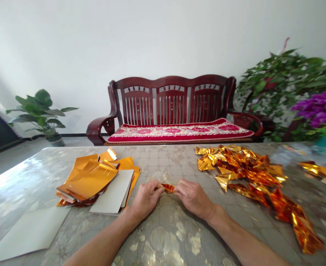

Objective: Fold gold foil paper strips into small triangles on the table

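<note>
Between my hands, just above or on the table, is a small folded piece of gold foil paper (167, 188). My left hand (149, 195) pinches its left end and my right hand (192, 195) pinches its right end; the fingertips hide both ends. Left of my left hand lies a stack of gold foil sheets (89, 177), with a pale sheet (114, 192) face-down on its near side. On the right, beyond my right hand, spreads a heap of folded gold foil pieces (243, 166), trailing toward the table's near right.
The table (163, 229) has a patterned, glossy cover. A single pale sheet (30, 231) lies at the near left. Clear plastic (290, 153) sits at the far right. Behind stand a wooden bench (171, 99), a potted plant (42, 114) and purple flowers (319, 107).
</note>
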`<state>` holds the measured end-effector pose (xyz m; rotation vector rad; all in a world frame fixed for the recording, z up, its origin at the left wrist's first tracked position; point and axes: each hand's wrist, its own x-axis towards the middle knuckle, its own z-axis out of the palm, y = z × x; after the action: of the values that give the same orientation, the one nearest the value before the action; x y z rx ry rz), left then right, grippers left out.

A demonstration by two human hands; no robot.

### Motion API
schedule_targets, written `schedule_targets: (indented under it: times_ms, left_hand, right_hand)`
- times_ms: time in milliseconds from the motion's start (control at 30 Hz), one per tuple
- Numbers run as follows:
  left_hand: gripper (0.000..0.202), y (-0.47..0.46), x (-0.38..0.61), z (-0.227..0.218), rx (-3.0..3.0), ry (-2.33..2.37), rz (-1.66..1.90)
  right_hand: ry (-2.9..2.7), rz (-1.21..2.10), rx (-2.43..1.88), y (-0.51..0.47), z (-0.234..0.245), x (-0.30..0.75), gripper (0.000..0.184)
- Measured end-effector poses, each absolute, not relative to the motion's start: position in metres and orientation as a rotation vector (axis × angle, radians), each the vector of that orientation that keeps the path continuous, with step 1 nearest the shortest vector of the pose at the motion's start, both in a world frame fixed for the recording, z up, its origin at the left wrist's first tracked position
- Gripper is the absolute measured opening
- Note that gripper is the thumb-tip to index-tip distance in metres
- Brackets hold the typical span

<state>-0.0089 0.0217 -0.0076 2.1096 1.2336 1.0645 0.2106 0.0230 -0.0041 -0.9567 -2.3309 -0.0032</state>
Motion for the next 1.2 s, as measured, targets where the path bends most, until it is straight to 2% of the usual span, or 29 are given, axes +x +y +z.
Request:
schedule_targets:
  times_ms: [200,467,700,1067,1200]
  left_hand:
    - [0.017,0.029,-0.007,-0.016,1.987,1.314,1.109]
    - [0.027,0.032,-0.007,-0.014,1.855,1.342,1.115]
    - [0.033,0.029,-0.012,-0.006,1.832,1.214,1.062]
    - [0.021,0.032,-0.010,-0.012,1.668,1.173,1.099]
    - [0.019,0.033,-0.008,-0.013,1.656,1.184,1.086]
  right_hand:
    - [-2.228,0.296,-0.987,0.021,0.000,0.211,0.023]
    - [-2.139,0.550,-0.967,0.021,0.007,0.215,0.036]
    - [-2.117,0.630,-1.037,0.024,0.003,0.215,0.048]
    - [-2.104,0.585,-1.019,0.026,0.003,0.215,0.030]
    - [-2.069,0.608,-1.034,0.028,-0.001,0.215,0.029]
